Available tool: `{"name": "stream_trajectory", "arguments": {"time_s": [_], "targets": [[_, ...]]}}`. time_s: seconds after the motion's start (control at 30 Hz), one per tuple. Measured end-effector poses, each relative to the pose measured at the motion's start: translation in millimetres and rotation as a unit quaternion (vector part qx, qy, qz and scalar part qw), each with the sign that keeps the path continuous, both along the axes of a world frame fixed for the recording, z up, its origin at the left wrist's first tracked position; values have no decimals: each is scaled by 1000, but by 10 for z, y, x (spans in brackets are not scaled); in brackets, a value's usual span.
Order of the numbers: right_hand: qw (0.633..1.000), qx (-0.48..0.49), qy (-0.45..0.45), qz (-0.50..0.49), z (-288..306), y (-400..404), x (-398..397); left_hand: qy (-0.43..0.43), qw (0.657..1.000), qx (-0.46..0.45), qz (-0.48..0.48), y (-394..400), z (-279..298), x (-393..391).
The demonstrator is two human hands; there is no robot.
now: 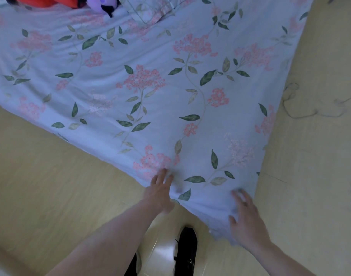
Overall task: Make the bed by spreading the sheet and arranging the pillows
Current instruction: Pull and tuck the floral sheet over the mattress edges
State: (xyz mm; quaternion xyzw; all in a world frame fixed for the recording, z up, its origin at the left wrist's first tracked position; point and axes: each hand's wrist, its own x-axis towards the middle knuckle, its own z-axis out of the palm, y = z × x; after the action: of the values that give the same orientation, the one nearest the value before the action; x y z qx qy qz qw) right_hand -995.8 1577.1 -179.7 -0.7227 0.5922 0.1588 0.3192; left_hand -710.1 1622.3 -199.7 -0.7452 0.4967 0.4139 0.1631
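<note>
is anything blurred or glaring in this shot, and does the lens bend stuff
Head view: both hands, left and right, are motion-smeared at the fingers; the floral sheet is soft but readable; a bright glare streak lies on the floor beside the black shoe; the wide-angle lens bows the sheet's edges.

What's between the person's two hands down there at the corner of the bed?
In the head view, only the floral sheet lies between the left hand and the right hand: its corner, with both hands flat on it.

Head view, steeply downward, close over the bed corner [220, 226].
</note>
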Motion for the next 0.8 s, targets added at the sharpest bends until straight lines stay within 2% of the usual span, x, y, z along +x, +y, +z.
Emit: {"name": "stream_trajectory", "arguments": {"time_s": [0.1, 0.2, 0.33, 0.5, 0.8], "targets": [[981, 177, 53, 51, 69, -1, 291, 66, 993, 95, -29, 55, 153, -72], [964, 254, 66, 52, 346, -58, 609, 85, 990, 106, -32, 155, 450, -53], [976, 196, 22, 90, 848, -112, 1009, 55, 998, 26, 8, 290, 997, 223], [982, 127, -42, 134, 1674, -257, 1602, 8, 994, -33, 103, 458, 1850, 945], [966, 72, -86, 233, 3065, -53, 2741, -34, 942, -136, 307, 1154, 3096, 2236]]}}
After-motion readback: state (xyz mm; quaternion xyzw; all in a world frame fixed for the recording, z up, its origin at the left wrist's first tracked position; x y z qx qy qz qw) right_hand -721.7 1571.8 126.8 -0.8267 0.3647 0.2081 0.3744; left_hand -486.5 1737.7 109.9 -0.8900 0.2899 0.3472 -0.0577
